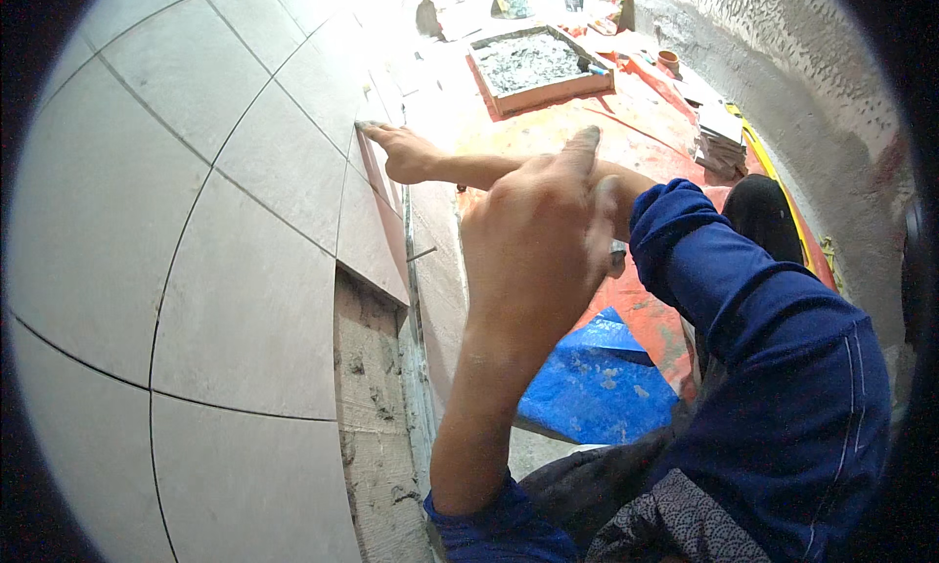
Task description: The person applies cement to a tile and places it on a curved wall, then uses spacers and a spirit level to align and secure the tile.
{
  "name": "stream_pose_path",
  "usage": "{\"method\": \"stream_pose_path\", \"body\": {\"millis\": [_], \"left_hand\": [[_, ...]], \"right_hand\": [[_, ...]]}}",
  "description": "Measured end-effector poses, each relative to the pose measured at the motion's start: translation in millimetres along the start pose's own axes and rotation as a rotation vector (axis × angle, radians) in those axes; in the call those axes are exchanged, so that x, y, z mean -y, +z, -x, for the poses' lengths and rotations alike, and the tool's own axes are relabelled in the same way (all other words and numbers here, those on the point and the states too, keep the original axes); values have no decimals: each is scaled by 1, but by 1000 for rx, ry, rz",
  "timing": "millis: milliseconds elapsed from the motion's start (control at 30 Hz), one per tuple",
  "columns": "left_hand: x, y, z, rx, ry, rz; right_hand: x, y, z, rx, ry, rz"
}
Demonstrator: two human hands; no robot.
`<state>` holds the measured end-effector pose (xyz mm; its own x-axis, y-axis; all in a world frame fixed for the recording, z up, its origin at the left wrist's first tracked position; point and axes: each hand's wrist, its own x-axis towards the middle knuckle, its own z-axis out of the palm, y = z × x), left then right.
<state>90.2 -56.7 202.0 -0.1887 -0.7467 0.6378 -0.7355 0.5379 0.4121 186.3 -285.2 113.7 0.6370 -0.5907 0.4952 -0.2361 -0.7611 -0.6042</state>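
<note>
My right arm reaches across from the right, and my right hand [403, 153] is open, its fingers stretched onto the edge of a narrow tile strip [375, 225] beside the large grey floor tiles [249, 318]. Nearer to me, my left hand [538, 232] is raised over the right forearm, back of the hand up. Its index finger points outward; the other fingers look curled and are mostly hidden. A small dark grey piece [617, 259] shows beside its palm, too covered to name. Below the strip lies an untiled gap [370, 416] with rough mortar.
A shallow tray of wet mortar [541, 91] stands on the orange sheet [631, 133] ahead. A blue sheet [597, 387] lies near my legs. Stacked tile pieces [721, 142], a small brown pot [668, 60] and a yellow level-like bar [782, 186] sit along the rough wall [782, 74].
</note>
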Motion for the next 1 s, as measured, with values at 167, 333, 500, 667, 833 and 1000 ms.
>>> {"method": "stream_pose_path", "body": {"millis": [167, 333, 500, 667, 833, 1000], "left_hand": [[26, 4, 0, 48, -271, 21], [57, 5, -7, -38, -369, -203], [73, 0, -15, -7, -403, -491], [103, -11, -47, 239, -513, -1005], [168, -19, -108, 562, -331, -1540], [209, -14, -152, 793, -389, -1852]], "right_hand": [[-10, -12, -22, 12, 74, -12], [-20, -21, -46, 81, 168, -64], [-27, -32, -55, 69, 177, -73], [-71, -58, -40, 56, 58, -136], [-154, -121, -30, -72, -2, -360], [-192, -167, -18, -233, -67, -393]]}}
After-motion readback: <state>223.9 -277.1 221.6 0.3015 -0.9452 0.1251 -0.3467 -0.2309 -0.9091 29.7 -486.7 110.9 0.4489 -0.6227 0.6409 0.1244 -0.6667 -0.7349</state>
